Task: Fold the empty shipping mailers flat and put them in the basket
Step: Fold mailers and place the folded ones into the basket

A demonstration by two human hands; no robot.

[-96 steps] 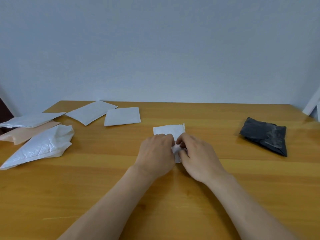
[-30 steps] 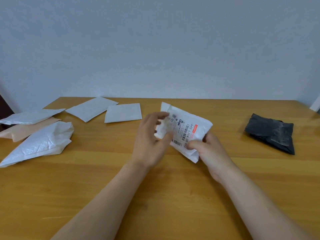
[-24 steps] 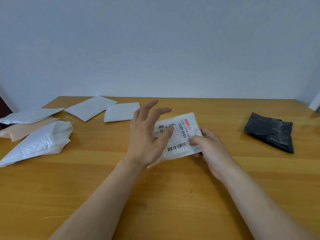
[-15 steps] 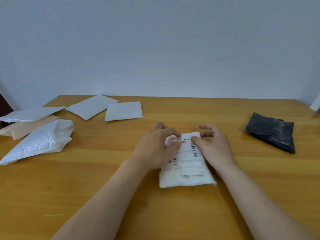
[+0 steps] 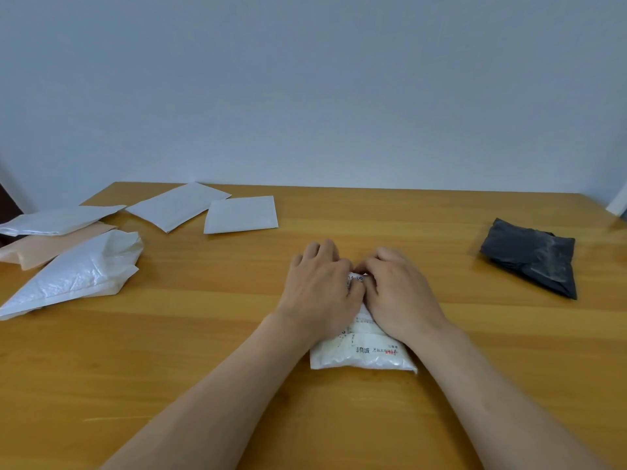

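Nearest, at the lower centre of the frame, the labelled mailer (image 5: 366,354) lay flat on the wooden table (image 5: 203,368), with its near edge towards the camera. On the white strip left showing, the printed characters "商城" could be read beside a small red mark; the finer print around them was too small to make out.

Both hands lay side by side on its far half. The left hand (image 5: 320,290) and the right hand (image 5: 395,290) had their fingers curled down over it and their thumbs met at the middle, clamped on the package. Between the thumbs a scrap of label showed the digits "14-00".

Half a second earlier the hands had sat only at the far edge, so most of the label and its barcodes lay open to view. A second earlier the package had been held up off the table.

Farther off at the left lay a crumpled white mailer (image 5: 74,276), then a peach mailer (image 5: 44,247) and a flat grey-white mailer (image 5: 57,220). At the right lay a black mailer (image 5: 532,259). Towards the upper left, two flat white mailers (image 5: 176,206) (image 5: 241,214) lay just beside each other near the wall.
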